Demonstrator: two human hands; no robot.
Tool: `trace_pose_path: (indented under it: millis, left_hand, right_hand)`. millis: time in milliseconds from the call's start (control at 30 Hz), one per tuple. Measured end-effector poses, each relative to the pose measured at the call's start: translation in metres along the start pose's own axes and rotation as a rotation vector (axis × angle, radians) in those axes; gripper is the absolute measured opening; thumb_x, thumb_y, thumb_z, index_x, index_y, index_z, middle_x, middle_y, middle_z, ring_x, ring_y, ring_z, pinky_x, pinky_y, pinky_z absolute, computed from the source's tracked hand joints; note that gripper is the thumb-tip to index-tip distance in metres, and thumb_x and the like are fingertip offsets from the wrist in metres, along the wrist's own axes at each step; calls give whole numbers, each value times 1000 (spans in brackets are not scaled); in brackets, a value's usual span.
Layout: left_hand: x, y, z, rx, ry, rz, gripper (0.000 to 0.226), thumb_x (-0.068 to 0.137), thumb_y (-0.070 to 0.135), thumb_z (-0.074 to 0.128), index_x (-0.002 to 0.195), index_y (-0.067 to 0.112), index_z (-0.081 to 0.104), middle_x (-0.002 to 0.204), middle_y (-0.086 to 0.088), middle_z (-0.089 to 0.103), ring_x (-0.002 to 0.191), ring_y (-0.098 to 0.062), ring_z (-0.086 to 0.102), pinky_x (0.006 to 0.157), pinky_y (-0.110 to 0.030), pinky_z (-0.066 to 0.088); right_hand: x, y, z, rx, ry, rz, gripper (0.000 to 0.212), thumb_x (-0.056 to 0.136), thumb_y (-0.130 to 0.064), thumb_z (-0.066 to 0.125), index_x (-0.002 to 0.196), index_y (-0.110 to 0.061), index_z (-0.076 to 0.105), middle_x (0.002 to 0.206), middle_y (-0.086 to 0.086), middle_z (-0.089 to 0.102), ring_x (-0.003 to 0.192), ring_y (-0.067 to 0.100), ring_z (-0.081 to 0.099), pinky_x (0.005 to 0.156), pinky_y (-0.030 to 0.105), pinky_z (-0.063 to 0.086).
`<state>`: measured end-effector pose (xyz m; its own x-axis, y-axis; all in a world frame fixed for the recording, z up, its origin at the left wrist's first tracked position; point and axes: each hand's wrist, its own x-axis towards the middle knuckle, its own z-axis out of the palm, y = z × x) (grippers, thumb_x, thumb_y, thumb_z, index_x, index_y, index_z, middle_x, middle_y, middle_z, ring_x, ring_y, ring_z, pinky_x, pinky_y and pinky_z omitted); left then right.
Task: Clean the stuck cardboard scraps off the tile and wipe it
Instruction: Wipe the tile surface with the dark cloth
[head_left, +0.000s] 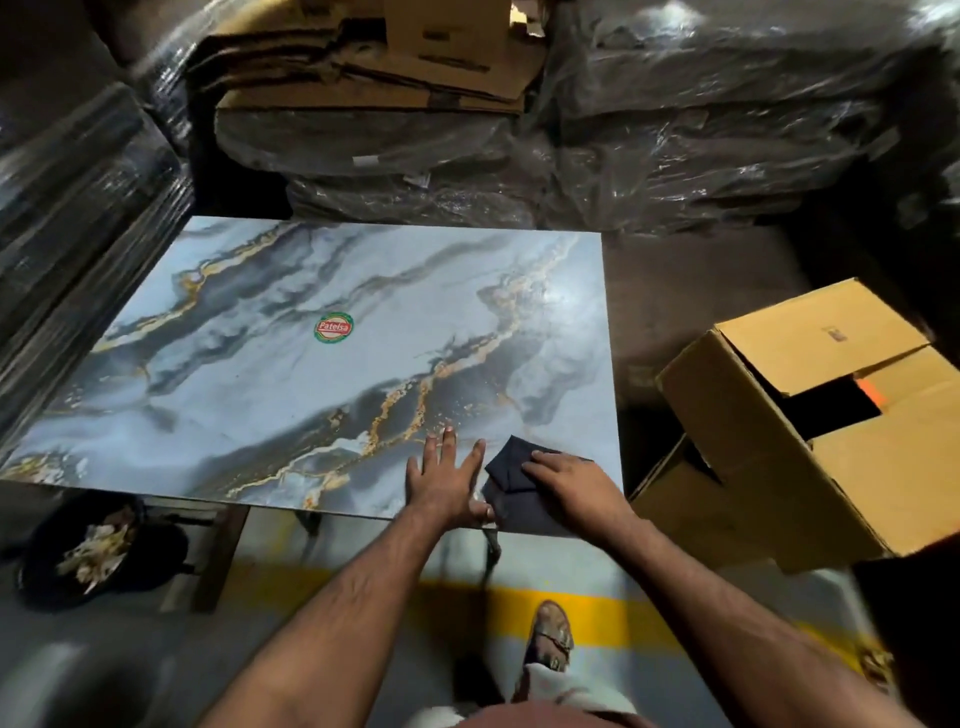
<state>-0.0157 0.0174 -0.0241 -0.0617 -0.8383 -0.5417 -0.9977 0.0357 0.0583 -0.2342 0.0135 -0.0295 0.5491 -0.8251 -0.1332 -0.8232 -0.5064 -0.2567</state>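
Observation:
A large glossy tile (291, 374), marbled in blue, grey and gold, lies flat with a round red-and-green sticker (334, 328) near its middle. My left hand (447, 475) rests flat on the tile's near right part, fingers spread and straight. Just to its right lies a dark folded cloth (506, 467) at the tile's near right corner. My right hand (571, 486) presses down on the cloth with fingers laid over it. I see no cardboard scraps on the tile's surface.
An open cardboard box (810, 415) stands right of the tile. A dark pan of pale scraps (98, 551) sits on the floor at lower left. Plastic-wrapped stacks (701, 119) and flattened cartons (395, 67) crowd the back and left. My sandalled foot (551, 634) is on a yellow floor stripe.

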Motion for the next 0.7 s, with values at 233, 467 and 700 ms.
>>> trace_pose_path:
  millis: [233,467,700]
  left_hand:
    - [3,0,-4,5,34,-5,106,73,68,67,153,40,4,162,-13,-5,148,-40,1,112,-58,19]
    - [22,17,-17,-37,83,129,115,73,68,69,154,32,-5,158,-13,-30,148,-36,-19,113,-69,2]
    - [29,21,-12,44,-29,96,118,71,72,67,152,39,-13,161,-8,-25,149,-35,-15,113,-68,6]
  right_hand:
    - [-8,17,-29,95,151,55,41,80,-18,51,117,-13,70,128,11,65,107,36,65,75,46,58]
    - [-55,1,22,-87,51,151,39,86,-25,46,124,-24,53,149,7,43,133,30,44,90,44,36]
    - [-36,9,34,-128,-152,203,77,87,-63,29,156,-38,6,164,14,0,151,34,-4,115,64,1]
